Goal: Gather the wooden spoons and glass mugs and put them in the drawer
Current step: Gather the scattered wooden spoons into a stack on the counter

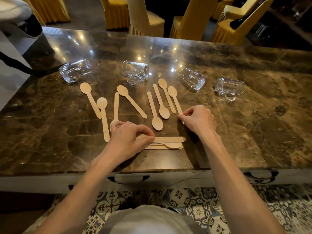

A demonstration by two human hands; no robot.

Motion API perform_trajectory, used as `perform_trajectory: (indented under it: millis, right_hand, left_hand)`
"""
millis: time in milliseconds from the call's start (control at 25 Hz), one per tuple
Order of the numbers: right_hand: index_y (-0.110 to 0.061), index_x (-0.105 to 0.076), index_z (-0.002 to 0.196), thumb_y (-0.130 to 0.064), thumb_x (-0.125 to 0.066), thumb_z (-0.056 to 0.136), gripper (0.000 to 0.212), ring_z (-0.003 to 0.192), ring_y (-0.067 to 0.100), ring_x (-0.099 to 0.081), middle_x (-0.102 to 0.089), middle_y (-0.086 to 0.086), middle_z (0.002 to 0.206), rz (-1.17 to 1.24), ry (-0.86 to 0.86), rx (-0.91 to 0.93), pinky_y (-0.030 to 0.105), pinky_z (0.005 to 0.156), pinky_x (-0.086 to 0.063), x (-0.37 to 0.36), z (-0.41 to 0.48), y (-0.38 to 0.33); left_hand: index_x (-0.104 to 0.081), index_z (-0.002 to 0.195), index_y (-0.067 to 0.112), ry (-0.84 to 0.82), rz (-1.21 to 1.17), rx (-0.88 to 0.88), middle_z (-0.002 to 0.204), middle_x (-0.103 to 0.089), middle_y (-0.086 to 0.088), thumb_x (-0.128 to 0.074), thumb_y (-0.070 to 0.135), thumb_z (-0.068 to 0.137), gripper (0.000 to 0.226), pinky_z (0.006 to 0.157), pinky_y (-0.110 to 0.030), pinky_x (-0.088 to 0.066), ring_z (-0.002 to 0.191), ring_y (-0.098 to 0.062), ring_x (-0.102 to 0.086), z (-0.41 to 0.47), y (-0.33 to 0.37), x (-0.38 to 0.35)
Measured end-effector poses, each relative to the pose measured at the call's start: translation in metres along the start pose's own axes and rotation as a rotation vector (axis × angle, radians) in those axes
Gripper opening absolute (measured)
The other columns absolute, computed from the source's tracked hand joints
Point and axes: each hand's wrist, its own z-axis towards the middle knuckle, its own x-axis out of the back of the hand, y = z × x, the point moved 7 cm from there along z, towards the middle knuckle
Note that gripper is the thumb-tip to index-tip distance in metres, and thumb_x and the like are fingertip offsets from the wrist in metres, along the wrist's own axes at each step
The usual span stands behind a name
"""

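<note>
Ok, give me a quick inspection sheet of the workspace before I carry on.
Surface: glossy brown marble table, glare spots.
Job's things: four glass mugs lying on their sides; wooden spoons scattered flat; small stack near the front edge.
Clutter: nothing seen.
Grippers: left hand pinching the stack, fingertips also on a loose spoon; right hand pinching a spoon handle.
Cables: black strap at left edge.
Surroundings: yellow-covered chairs, patterned tile floor; drawer front not clearly identifiable.

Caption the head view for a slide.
Left hand holds gathered wooden spoons; right hand pinches another; four glass mugs lie sideways.
</note>
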Motion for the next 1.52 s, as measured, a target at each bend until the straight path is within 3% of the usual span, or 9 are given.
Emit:
perform_trajectory:
  millis: [320,440,560,640,760,880,1000,1160,1520]
  right_hand:
    - [-0.030,-0.065,0.065,-0.036,-0.070,0.077,0.014,0.089,0.021,-0.064,-0.071,-0.001,0.086,0.087,-0.056,-0.057,0.039,0.076,-0.054,0.004,0.002,0.007]
    - [-0.030,-0.067,0.075,-0.034,-0.073,0.075,0.008,0.087,0.018,-0.066,-0.072,-0.003,0.085,0.174,-0.058,-0.032,0.041,0.082,-0.054,0.010,0.002,0.012]
    - [-0.026,-0.070,0.083,-0.029,-0.074,0.077,0.008,0.073,0.007,-0.065,-0.069,-0.010,0.074,0.336,-0.013,0.074,0.033,0.074,-0.055,0.019,-0.006,0.009]
    - [-0.023,-0.072,0.088,-0.029,-0.073,0.079,0.011,0.071,0.005,-0.064,-0.070,-0.009,0.077,0.446,-0.042,0.202,0.025,0.068,-0.053,0.026,-0.018,0.000]
    - [-0.032,-0.073,0.088,-0.029,-0.070,0.080,0.009,0.065,0.002,-0.056,-0.070,-0.011,0.077,0.491,-0.185,0.376,0.014,0.059,-0.046,0.030,-0.041,-0.013]
    - [-0.037,-0.072,0.086,-0.031,-0.069,0.079,0.010,0.068,0.003,-0.052,-0.069,-0.012,0.078,0.445,-0.297,0.473,0.016,0.061,-0.044,0.025,-0.060,-0.018]
    - [-0.042,-0.069,0.086,-0.032,-0.070,0.078,0.013,0.083,0.001,-0.055,-0.065,-0.028,0.081,0.338,-0.367,0.539,0.017,0.072,-0.045,0.017,-0.075,-0.020]
    - [-0.045,-0.068,0.085,-0.036,-0.069,0.077,0.012,0.090,0.000,-0.052,-0.065,-0.026,0.082,0.265,-0.364,0.618,0.018,0.076,-0.039,0.012,-0.089,-0.015]
    - [-0.034,-0.074,0.086,-0.035,-0.071,0.076,0.010,0.090,0.000,-0.053,-0.067,-0.023,0.084,0.197,-0.270,0.675,0.019,0.089,-0.032,0.006,-0.095,-0.009]
  left_hand:
    - [-0.062,0.080,0.044,-0.004,-0.022,-0.024,0.098,-0.057,0.022,-0.062,0.043,0.083,0.003,0.096,-0.034,-0.018,0.101,-0.003,-0.046,0.002,-0.006,-0.006]
    - [-0.062,0.082,0.044,0.003,-0.036,-0.039,0.103,-0.059,0.019,-0.063,0.040,0.083,0.004,0.097,-0.035,-0.019,0.105,-0.004,-0.048,0.003,-0.006,-0.005]
    - [-0.067,0.090,0.035,0.055,-0.103,-0.081,0.098,-0.062,0.016,-0.065,0.034,0.083,0.007,0.098,-0.038,-0.030,0.099,-0.005,-0.054,0.003,-0.003,-0.001]
    - [-0.067,0.094,0.029,0.121,-0.180,-0.098,0.094,-0.064,0.012,-0.065,0.029,0.082,0.012,0.088,-0.023,-0.045,0.093,-0.001,-0.057,0.003,-0.006,0.010]
    - [-0.065,0.094,0.033,0.297,-0.205,0.026,0.092,-0.062,0.016,-0.063,0.030,0.084,0.011,0.068,-0.009,-0.041,0.089,0.013,-0.054,0.005,-0.033,0.042]
    - [-0.067,0.097,0.030,0.521,-0.151,0.222,0.094,-0.065,0.008,-0.061,0.035,0.086,0.013,0.072,-0.018,-0.042,0.083,0.005,-0.057,0.005,-0.078,0.083]
    - [-0.065,0.104,0.025,0.638,0.020,0.412,0.106,-0.067,-0.004,-0.054,0.045,0.087,0.028,0.097,-0.045,-0.040,0.100,-0.024,-0.059,0.005,-0.115,0.114]
    - [-0.063,0.108,0.021,0.580,0.183,0.590,0.110,-0.066,-0.007,-0.046,0.058,0.087,0.046,0.099,-0.047,-0.030,0.108,-0.030,-0.055,0.014,-0.143,0.125]
    - [-0.064,0.102,0.018,0.515,0.336,0.630,0.107,-0.065,-0.009,-0.053,0.068,0.078,0.056,0.090,-0.047,-0.034,0.103,-0.032,-0.056,0.044,-0.147,0.122]
